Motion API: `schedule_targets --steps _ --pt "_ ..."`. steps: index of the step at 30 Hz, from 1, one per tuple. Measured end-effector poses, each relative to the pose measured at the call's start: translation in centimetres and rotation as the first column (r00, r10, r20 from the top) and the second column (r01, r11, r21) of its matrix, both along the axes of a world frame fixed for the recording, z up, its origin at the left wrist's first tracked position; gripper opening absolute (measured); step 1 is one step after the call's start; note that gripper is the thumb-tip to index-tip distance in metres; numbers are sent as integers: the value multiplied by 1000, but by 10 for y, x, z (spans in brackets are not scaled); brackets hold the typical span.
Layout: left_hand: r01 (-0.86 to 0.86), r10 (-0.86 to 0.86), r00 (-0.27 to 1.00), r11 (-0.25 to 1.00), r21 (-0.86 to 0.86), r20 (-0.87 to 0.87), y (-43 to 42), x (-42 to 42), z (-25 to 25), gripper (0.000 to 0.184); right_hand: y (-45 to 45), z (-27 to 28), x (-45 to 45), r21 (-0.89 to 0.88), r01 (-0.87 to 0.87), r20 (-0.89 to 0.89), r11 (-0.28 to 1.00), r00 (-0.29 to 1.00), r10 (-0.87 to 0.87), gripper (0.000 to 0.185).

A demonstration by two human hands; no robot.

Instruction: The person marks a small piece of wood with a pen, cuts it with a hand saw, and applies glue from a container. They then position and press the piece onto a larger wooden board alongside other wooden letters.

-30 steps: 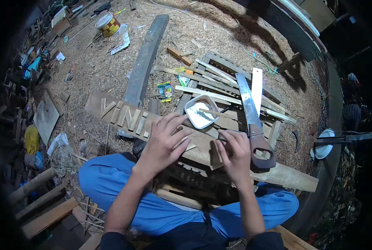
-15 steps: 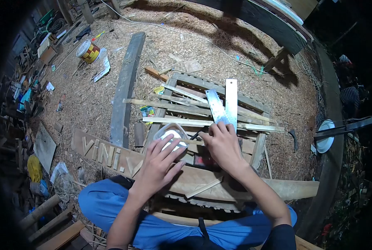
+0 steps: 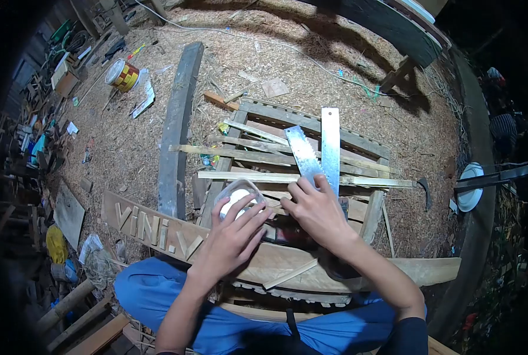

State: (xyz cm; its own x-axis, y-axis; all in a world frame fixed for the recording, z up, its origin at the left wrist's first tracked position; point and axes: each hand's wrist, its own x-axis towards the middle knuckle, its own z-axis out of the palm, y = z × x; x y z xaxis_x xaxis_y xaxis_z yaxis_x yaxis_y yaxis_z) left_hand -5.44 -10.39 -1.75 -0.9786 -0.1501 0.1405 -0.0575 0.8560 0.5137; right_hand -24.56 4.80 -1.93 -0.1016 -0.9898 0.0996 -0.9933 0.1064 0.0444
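My left hand (image 3: pixel 233 238) lies over the near rim of a clear plastic tub (image 3: pixel 219 196) holding something white, its fingers stretched and slightly apart. My right hand (image 3: pixel 317 213) is bent, fingertips pinched at the right of the tub around a thin wooden stick (image 3: pixel 274 209), mostly hidden. Just beyond my right fingers are a toothed saw blade (image 3: pixel 301 151) and a straight metal blade (image 3: pixel 330 145). Across my lap, a curved plank (image 3: pixel 415 270) carries letter shapes made of wood strips (image 3: pixel 151 228) at its left. One loose strip (image 3: pixel 290 274) rests near its middle.
A wooden frame (image 3: pixel 311 121) with several long strips (image 3: pixel 246 177) across it stands in front. To its left lies a grey beam (image 3: pixel 181 118). Farther off are a bucket (image 3: pixel 122 75), a sickle-like blade (image 3: pixel 425 193) and a white basin (image 3: pixel 470 189); shavings cover the ground.
My view has shifted slightly. Both hands remain by the tub; my left fingers have drawn a little closer together, and the stick between the hands shows less than before.
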Motion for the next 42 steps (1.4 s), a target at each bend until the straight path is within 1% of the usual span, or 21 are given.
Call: schedule_targets --steps 4,8,10,11,12,14,15,16,18,20,23,24,26,28,30,31,36,38,39,40,42 --pt "-58 59 996 998 26 -60 -8 9 8 46 12 18 -3 4 -40 67 999 997 40 14" --pt "-138 141 981 990 35 -132 -13 21 12 48 30 23 -3 -118 -19 132 993 991 35 23" --pt "-133 134 981 991 16 -140 -13 28 15 47 36 30 0 -283 -64 181 957 976 119 29" --pt "-137 137 979 990 14 -151 -14 31 14 46 38 37 6 -343 -58 262 938 953 155 30" --pt "-152 152 977 988 13 -148 -15 35 15 46 39 39 13 -344 -72 264 936 949 170 30" --pt "-143 145 972 989 23 -185 -19 44 19 46 43 42 29 -445 -18 351 895 916 193 31" --pt "-157 159 966 987 25 -203 -21 49 16 41 41 45 38 -472 -20 331 882 923 198 32" --pt "-166 167 964 986 25 -205 -21 55 13 41 40 45 50 -472 -29 329 881 922 206 32" --pt "-122 117 966 992 -9 -230 -24 68 8 34 35 42 70 -475 94 422 875 897 132 36" --pt "-127 119 964 992 -19 -237 -21 81 8 29 31 33 79 -496 78 438 865 883 172 38" --pt "-102 97 972 995 -13 -214 -20 103 7 28 29 25 95 -319 221 651 922 758 43 33" --pt "-110 105 971 994 -13 -213 -20 111 5 28 26 24 98 -319 214 651 923 757 49 33" --pt "-114 112 975 993 -3 -191 -20 126 -1 29 23 20 100 -312 217 746 925 658 97 33" --pt "-134 135 971 991 22 -199 -18 137 -8 30 28 11 101 -298 218 761 929 642 94 33" --pt "-132 134 969 991 24 -209 -17 145 -12 30 32 11 100 -246 109 700 963 707 99 34" --pt "-136 137 964 991 21 -229 -17 148 -14 31 34 10 101 -227 130 738 965 670 84 34" --pt "-174 170 952 985 4 -254 -10 155 -24 29 29 11 117 -247 160 740 956 668 79 32" --pt "-192 186 944 981 5 -274 -4 151 -30 27 25 2 129 -134 390 923 911 384 -29 30" --pt "-217 205 939 976 -11 -276 0 148 -33 26 22 -8 136 -241 388 910 889 408 68 22" --pt "-242 225 934 970 -28 -278 4 145 -34 25 19 -8 144 -242 387 908 890 413 68 22" --pt "-249 233 929 968 -23 -288 10 141 -33 24 14 -8 157 -115 517 973 848 229 -7 18"
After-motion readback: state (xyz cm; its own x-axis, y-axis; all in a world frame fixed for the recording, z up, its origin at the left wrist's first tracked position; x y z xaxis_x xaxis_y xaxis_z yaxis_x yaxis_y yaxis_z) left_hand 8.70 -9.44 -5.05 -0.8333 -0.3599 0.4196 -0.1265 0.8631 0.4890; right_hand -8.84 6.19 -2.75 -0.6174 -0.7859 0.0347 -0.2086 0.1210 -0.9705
